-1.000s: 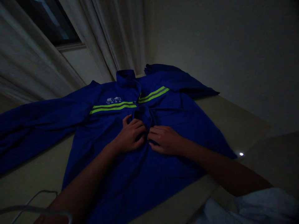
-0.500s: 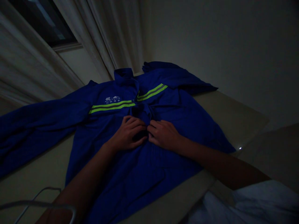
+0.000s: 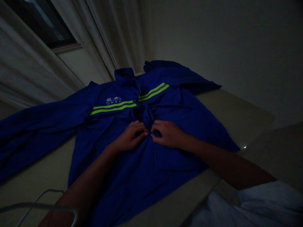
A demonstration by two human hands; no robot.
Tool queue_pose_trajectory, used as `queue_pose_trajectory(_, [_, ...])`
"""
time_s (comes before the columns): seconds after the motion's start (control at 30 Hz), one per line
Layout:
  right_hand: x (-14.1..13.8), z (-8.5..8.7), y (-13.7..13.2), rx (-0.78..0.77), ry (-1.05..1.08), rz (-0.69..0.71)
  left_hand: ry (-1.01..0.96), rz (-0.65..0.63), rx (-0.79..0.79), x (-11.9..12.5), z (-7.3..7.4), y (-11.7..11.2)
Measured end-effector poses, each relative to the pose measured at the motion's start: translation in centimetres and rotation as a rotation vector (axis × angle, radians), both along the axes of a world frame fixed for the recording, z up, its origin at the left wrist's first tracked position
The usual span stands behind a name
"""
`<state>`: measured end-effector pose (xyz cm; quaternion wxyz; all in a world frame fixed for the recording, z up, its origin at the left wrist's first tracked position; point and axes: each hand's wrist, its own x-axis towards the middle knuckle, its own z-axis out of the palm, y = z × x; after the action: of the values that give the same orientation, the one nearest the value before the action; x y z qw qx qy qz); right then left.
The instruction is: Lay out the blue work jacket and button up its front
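Observation:
A blue work jacket [image 3: 132,164] with yellow-green reflective stripes and a white chest logo lies front-up on a pale table [image 3: 234,110]. Its sleeves spread out left and toward the back right. My left hand [image 3: 131,135] and my right hand [image 3: 167,132] meet at the middle of the jacket's front, below the stripes. Both have their fingers curled and pinched on the cloth of the front opening, fingertips almost touching. What sits between the fingertips is too dark to make out.
Pale curtains [image 3: 104,37] and a dark window [image 3: 40,22] are behind the table. A plain wall stands to the right. A thin white wire hanger [image 3: 47,206] lies at the near left. White cloth [image 3: 260,205] shows at the lower right.
Both hands have shifted slightly up the jacket's front and drawn closer, so the fingertips now meet on the front opening. The jacket itself lies much as before.

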<state>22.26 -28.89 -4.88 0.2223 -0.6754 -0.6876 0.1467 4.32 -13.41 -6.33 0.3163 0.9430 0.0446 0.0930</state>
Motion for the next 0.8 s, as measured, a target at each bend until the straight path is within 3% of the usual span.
queue_pose_trajectory(0.13, [-1.0, 0.4, -0.2, -0.015, -0.172, -0.036, -0.078, 0.029, 0.008, -0.1, 0.2, -0.6])
queue_pose_trajectory(0.4, [-2.3, 0.2, -0.3, 0.018, -0.321, -0.036, -0.140, 0.001, 0.259, -0.3, 0.0, -1.2])
queue_pose_trajectory(0.63, [-2.6, 0.1, -0.3, 0.062, -0.379, -0.065, -0.230, -0.008, 0.246, -0.5, -0.3, -0.9])
queue_pose_trajectory(0.8, [-1.3, 0.3, -0.2, 0.031, -0.309, -0.007, -0.174, -0.042, 0.250, -0.5, 0.0, -0.5])
